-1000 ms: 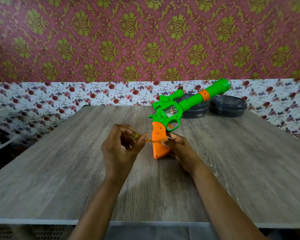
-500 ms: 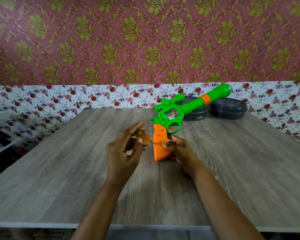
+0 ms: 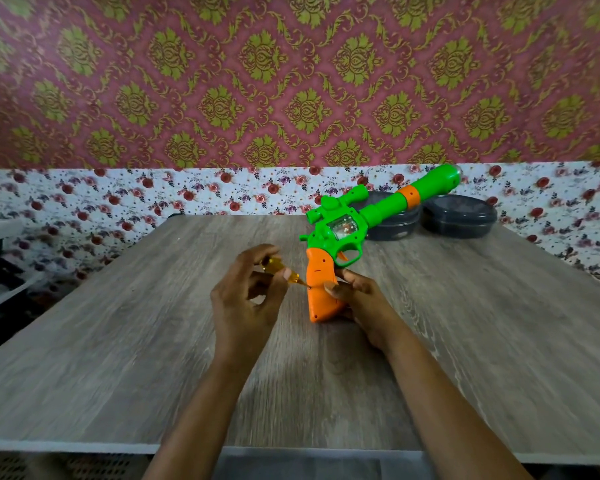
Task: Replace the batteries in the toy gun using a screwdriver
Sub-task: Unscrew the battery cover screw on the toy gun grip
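A green toy gun (image 3: 347,230) with an orange grip (image 3: 321,292) stands on its grip's butt on the wooden table (image 3: 118,341), barrel pointing up and to the right. My right hand (image 3: 361,299) holds the orange grip from its right side, thumb on the face. My left hand (image 3: 246,299) pinches a small screwdriver (image 3: 281,270) with a clear amber handle. Its thin tip touches the left edge of the orange grip, about halfway down.
Two dark round lidded containers (image 3: 459,216) sit at the table's far right edge, behind the gun's barrel. A floral-papered wall stands just behind the table. White shelving (image 3: 0,271) is off the table's left side.
My left hand's fingers have shifted around the screwdriver handle, and the tip has come against the orange grip. The gun and my right hand have stayed about where they were.
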Action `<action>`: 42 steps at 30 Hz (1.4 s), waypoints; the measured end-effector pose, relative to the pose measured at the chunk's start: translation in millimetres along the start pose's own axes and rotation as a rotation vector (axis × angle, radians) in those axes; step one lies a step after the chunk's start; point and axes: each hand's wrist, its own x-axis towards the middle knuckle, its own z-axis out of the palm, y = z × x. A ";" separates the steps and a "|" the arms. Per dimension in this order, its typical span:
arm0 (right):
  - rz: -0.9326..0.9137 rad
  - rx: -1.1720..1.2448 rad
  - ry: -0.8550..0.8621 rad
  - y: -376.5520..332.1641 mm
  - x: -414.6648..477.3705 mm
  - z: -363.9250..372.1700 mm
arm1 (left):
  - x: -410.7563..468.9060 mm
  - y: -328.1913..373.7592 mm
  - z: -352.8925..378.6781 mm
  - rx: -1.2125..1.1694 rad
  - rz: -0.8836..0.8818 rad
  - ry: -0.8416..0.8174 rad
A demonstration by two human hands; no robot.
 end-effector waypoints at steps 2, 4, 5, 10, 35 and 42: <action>-0.001 0.016 -0.005 -0.8 -1.1 0.8 | -0.3 -0.6 0.0 -0.012 0.030 -0.025; 0.006 0.020 -0.002 -1.7 -1.8 1.3 | -0.8 -0.8 0.0 -0.021 0.051 -0.043; 0.008 0.021 0.001 -1.5 -1.5 1.2 | -0.9 -1.6 -0.2 -0.016 0.061 -0.041; 0.009 0.023 0.013 0.3 -0.2 0.0 | -0.6 -1.9 -1.5 -0.030 0.045 -0.020; 0.005 0.045 0.010 1.0 1.6 -1.5 | 3.0 -2.0 -1.1 -0.169 -0.088 -0.121; 0.010 0.037 0.000 1.0 0.6 -0.8 | -0.5 0.1 -0.5 -0.232 -0.170 -0.196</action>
